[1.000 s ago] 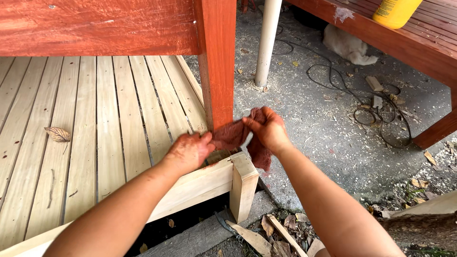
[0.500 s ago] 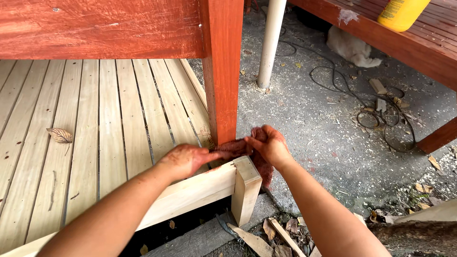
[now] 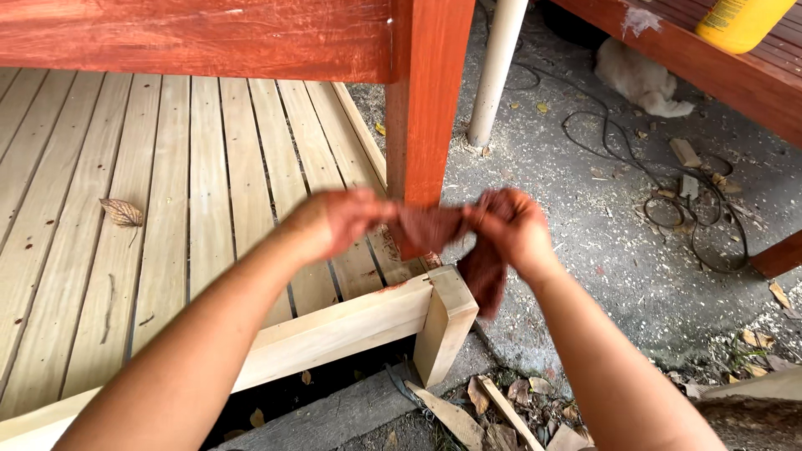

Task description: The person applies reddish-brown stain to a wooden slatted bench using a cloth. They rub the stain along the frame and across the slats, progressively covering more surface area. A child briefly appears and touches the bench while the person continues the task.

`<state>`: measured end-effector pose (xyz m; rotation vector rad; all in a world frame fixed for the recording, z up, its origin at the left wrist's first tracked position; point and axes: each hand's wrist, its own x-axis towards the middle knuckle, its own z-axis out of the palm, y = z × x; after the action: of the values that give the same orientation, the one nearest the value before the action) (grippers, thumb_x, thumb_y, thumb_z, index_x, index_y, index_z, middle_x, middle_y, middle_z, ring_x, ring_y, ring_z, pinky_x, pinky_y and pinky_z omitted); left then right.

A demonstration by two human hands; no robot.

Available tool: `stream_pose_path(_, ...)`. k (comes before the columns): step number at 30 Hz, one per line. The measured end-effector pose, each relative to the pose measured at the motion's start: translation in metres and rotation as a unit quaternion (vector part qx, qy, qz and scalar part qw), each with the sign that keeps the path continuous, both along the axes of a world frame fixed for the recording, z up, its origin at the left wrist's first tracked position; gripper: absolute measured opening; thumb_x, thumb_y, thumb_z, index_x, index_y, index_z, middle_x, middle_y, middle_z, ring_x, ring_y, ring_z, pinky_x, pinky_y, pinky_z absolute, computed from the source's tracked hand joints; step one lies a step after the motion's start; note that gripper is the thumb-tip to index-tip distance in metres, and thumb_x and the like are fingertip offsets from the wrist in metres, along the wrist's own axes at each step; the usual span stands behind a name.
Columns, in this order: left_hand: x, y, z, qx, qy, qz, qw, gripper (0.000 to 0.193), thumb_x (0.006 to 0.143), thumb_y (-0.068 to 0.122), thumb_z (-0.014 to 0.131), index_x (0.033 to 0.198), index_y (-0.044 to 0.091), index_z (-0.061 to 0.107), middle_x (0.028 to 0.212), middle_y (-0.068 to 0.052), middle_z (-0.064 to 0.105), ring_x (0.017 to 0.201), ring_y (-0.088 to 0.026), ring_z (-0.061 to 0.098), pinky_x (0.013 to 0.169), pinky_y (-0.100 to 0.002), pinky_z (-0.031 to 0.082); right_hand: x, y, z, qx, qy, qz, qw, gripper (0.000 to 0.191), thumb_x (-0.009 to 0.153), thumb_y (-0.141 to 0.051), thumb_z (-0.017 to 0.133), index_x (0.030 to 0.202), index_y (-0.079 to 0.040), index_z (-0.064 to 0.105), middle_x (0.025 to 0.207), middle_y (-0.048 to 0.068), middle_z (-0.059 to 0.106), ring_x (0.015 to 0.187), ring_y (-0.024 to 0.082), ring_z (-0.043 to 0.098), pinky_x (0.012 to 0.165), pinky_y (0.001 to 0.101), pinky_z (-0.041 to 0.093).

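Pale decking (image 3: pixel 167 209); blurred hands (image 3: pixel 426 225) hide rag (image 3: pixel 484 276).

— Blurred: left hand (image 3: pixel 334 221), right hand (image 3: pixel 511 227), reddish cloth (image 3: pixel 434 227) stretched between. Fingers not separable.
— Foot of red post (image 3: pixel 422 100)?
— Hidden behind cloth. Post top cut by upper edge.
— Yellow bottle (image 3: pixel 739 21)?
— Cropped at top. Pale lump (image 3: pixel 639 79) under bench: possibly a rag, too indistinct.
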<state>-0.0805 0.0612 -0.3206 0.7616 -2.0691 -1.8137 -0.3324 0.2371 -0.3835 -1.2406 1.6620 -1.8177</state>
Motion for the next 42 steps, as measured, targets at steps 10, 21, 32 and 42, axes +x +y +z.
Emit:
stream_pose_path(10, -0.029, 0.018, -0.061, 0.29, 0.242, -0.095, 0.921, 0.023, 0.093, 0.01, 0.061, 0.112, -0.001, 0.066, 0.118, -0.017, 0.072, 0.118, -0.027, 0.066, 0.108, -0.037, 0.049, 0.013, -0.015, 0.011, 0.042, 0.039, -0.064, 0.996, 0.022, 0.085, -0.012, 0.084, 0.095, -0.004, 0.066, 0.086, 0.004, 0.073, 0.076, 0.009, 0.064, 0.067, 0.0281, 0.057)
stream_pose_path(21, -0.029, 0.0, -0.071, -0.222, 0.206, 0.272, 0.913, 0.016, 0.076, -0.001, 0.063, 0.082, 0.008, 0.076, 0.081, -0.007, 0.079, 0.072, -0.017, 0.073, 0.066, -0.028, 0.059, 0.034, -0.007, -0.006, 0.081, 0.063, 0.027, 0.994, 0.029, 0.08, -0.022, 0.086, 0.093, -0.005, 0.067, 0.083, 0.004, 0.071, 0.072, 0.008, 0.062, 0.065, 0.0295, 0.055)
stream_pose_path(32, -0.076, 0.026, -0.088, -0.057, -0.139, 0.287, 0.946, 0.005, 0.077, 0.003, 0.07, 0.082, 0.005, 0.07, 0.081, -0.016, 0.068, 0.07, -0.025, 0.062, 0.058, -0.037, 0.047, 0.063, -0.013, 0.012, 0.126, 0.163, -0.092, 0.974, 0.027, 0.082, -0.02, 0.087, 0.091, -0.002, 0.069, 0.079, 0.005, 0.074, 0.067, 0.01, 0.061, 0.062, 0.0309, 0.053)
stream_pose_path(42, -0.066, 0.021, -0.089, 0.07, -0.077, 0.202, 0.974, 0.003, 0.082, 0.005, 0.065, 0.082, 0.006, 0.062, 0.074, -0.014, 0.058, 0.061, -0.025, 0.05, 0.049, -0.041, 0.036, 0.041, -0.023, -0.013, 0.08, 0.092, -0.072, 0.99, 0.029, 0.078, -0.02, 0.086, 0.094, -0.002, 0.07, 0.078, 0.005, 0.074, 0.066, 0.009, 0.061, 0.06, 0.0308, 0.053)
